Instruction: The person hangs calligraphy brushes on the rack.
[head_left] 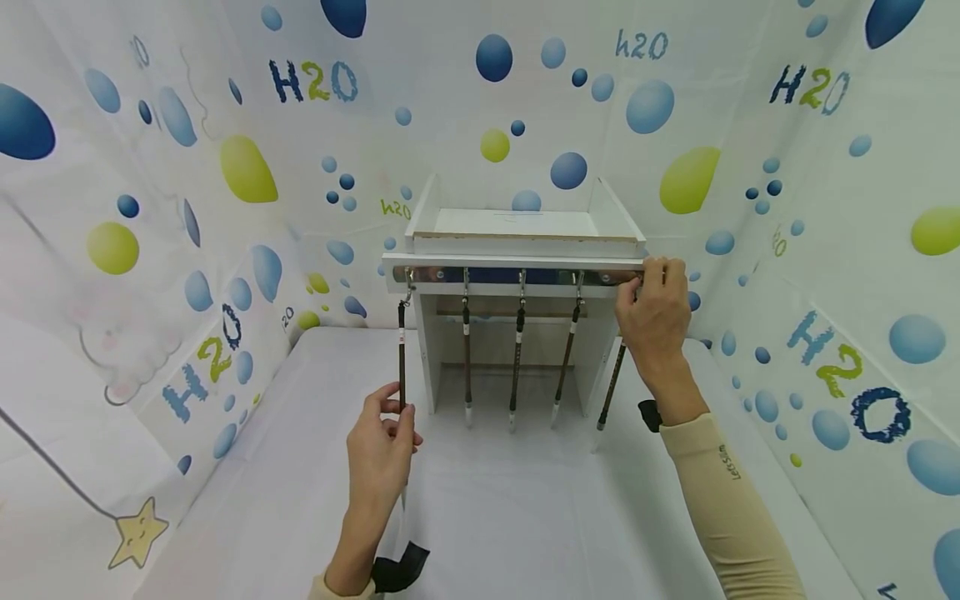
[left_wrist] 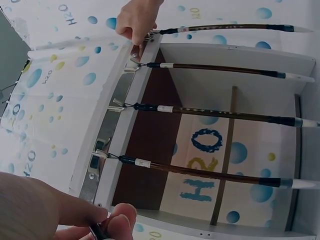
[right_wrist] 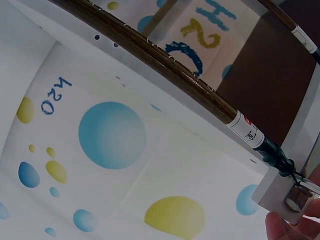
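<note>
Calligraphy brushes hang tip-down from metal hooks along a white shelf's hook rail [head_left: 517,276]. My left hand [head_left: 382,442] pinches the leftmost brush [head_left: 402,350] partway down its dark handle, between thumb and fingers. That brush's loop is at the left end hook [head_left: 408,287]; its lower part is mostly behind the hand. At the rail's right end, my right hand [head_left: 654,312] grips the rail, fingers curled round its end. The rightmost brush [right_wrist: 175,70] hangs right by those fingers, its cord loop on the hook. Three more brushes, including the middle brush [head_left: 517,358], hang between my hands.
The white shelf unit [head_left: 525,246] has an open tray top and a hollow below with brown crossbars. It stands on a white-covered table [head_left: 510,517]. A patterned curtain [head_left: 450,108] with bubbles and H2O lettering surrounds it on the back and sides.
</note>
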